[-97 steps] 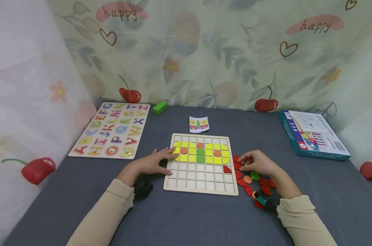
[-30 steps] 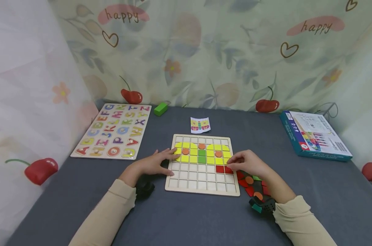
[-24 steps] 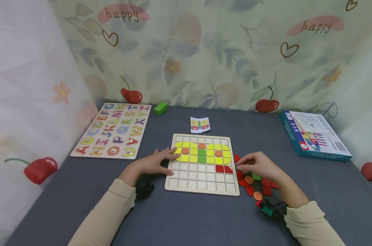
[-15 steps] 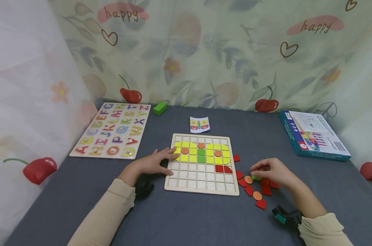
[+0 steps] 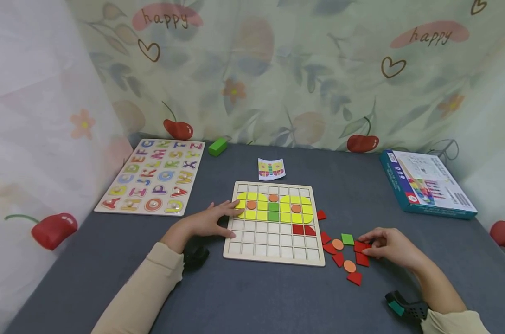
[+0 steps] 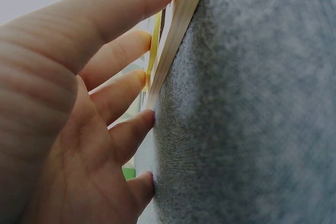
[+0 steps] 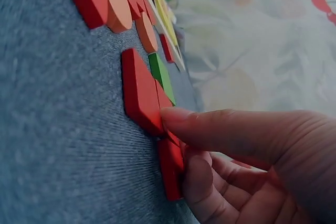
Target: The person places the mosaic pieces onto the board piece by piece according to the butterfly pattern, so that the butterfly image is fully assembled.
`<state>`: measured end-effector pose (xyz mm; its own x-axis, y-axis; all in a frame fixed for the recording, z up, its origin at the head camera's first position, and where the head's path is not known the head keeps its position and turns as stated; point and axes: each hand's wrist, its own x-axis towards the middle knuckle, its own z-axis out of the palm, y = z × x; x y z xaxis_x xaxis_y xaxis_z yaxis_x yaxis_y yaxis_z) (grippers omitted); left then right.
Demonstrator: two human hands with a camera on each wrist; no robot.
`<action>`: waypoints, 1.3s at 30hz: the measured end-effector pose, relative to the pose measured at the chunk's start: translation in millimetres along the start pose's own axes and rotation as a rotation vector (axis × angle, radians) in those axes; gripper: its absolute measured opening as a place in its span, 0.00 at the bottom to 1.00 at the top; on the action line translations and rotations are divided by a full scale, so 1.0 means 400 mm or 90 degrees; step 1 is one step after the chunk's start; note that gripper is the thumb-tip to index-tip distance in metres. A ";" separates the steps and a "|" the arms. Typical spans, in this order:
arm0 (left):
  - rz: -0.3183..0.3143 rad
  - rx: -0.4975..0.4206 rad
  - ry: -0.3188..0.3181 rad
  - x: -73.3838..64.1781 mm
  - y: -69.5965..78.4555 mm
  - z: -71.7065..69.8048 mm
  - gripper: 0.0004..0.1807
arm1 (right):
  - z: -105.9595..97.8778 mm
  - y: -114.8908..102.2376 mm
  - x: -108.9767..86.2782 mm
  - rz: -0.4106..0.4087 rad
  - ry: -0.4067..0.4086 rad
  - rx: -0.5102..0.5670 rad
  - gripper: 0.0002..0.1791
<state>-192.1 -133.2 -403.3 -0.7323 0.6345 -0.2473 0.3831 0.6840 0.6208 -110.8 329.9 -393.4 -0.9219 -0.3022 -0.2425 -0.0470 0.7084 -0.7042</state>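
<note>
From the head view, I have the grid board [image 5: 273, 251] flat on the grey surface [image 5: 252, 297], my left hand [image 5: 210, 221] at its left edge with fingers spread. Yellow tiles [image 5: 284, 216], orange discs [image 5: 296, 208] and green squares [image 5: 273, 216] sit in its upper rows, and two red pieces [image 5: 298, 229] lie in the next row down, at the right end. My right hand [image 5: 392, 248] is at the loose red tiles [image 5: 362, 260] right of the board, near a loose green tile [image 5: 347, 239]. Beyond the board lies a pictured card [image 5: 271, 170]; a letter board [image 5: 163, 206] is to the left, a box [image 5: 427, 183] to the right.

On the left wrist view, my thumb rests on the board's rim, two fingertips meet a yellow edge, and the lower two reach the cloth.

On the right wrist view, my thumb tip touches a red tile, with a bent forefinger close by; I cannot tell whether they pinch it.
</note>
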 end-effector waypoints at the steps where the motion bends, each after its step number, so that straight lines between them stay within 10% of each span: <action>1: 0.002 0.000 0.001 0.000 0.000 0.000 0.40 | 0.000 0.000 0.000 -0.002 0.000 -0.002 0.24; 22: 0.010 -0.002 0.006 0.000 0.000 0.002 0.40 | -0.011 -0.017 0.024 0.021 -0.020 0.076 0.19; 39: -0.009 0.004 0.009 0.001 -0.001 0.005 0.40 | 0.039 -0.125 0.150 -0.041 -0.040 0.088 0.14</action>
<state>-191.7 -132.6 -405.3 -0.7459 0.6192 -0.2455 0.3755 0.6953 0.6129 -157.7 266.5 -383.0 -0.8928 -0.3863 -0.2317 -0.0478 0.5928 -0.8040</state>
